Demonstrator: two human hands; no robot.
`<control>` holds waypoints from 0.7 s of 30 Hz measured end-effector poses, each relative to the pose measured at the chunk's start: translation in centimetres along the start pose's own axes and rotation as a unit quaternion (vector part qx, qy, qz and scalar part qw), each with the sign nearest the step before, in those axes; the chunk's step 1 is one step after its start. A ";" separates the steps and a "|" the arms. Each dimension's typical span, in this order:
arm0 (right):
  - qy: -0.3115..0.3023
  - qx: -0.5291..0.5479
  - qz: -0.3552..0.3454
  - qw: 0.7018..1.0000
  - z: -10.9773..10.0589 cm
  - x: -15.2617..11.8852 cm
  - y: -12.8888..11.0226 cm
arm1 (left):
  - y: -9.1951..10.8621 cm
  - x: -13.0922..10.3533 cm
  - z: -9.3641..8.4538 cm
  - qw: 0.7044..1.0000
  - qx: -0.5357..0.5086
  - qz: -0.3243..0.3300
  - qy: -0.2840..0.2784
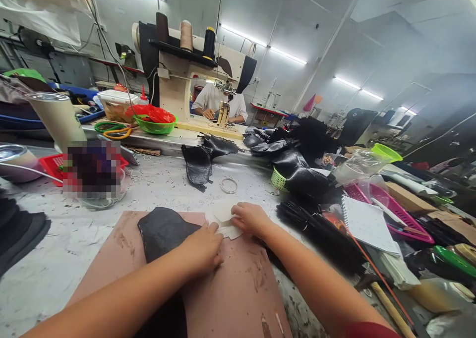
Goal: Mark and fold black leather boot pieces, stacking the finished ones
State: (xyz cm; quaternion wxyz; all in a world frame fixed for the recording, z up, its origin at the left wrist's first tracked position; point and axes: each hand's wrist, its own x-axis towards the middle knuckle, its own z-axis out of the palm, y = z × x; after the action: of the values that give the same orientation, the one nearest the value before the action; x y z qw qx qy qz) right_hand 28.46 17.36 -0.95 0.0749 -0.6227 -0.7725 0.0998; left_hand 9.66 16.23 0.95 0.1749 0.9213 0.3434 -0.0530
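Note:
A pinkish-brown board (238,283) lies on the table before me, marked with dark smears. On it rests a curved black leather piece (161,229), which passes beneath my left forearm. My right hand (251,219) pinches a thin whitish sheet (223,215) near the board's far edge. My left hand (204,249) is just to the left of that sheet, its fingers curled and fingertips at the sheet's near-left edge. Whatever lies under those fingers is hidden. Beyond the board, a pale ring (228,185) lies flat.
A sewing machine (178,75) stands at the back, with a person (219,102) behind it. Black leather pieces (293,164) are heaped right of centre. At right are a notebook (368,224), a pink basket (412,229) and a hammer (390,308). A tumbler (59,120) stands left.

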 end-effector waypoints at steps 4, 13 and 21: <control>0.022 0.144 0.098 0.984 0.2 0.9 -0.4 | -0.1 0.3 0.1 0.999 0.033 0.008 -0.004; 0.177 0.518 0.319 0.774 -1.3 2.5 3.5 | -0.9 1.1 -0.7 0.997 0.063 0.037 0.010; 0.364 0.667 0.270 0.591 -4.6 -0.7 3.4 | -1.3 1.8 -2.3 0.995 -0.016 0.044 0.089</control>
State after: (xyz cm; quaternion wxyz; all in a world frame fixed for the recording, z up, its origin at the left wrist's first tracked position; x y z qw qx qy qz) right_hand 32.95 17.66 2.66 0.7137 -0.5636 -0.1947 0.3676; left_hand 10.11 19.09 2.30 0.1604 0.9336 0.3177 0.0421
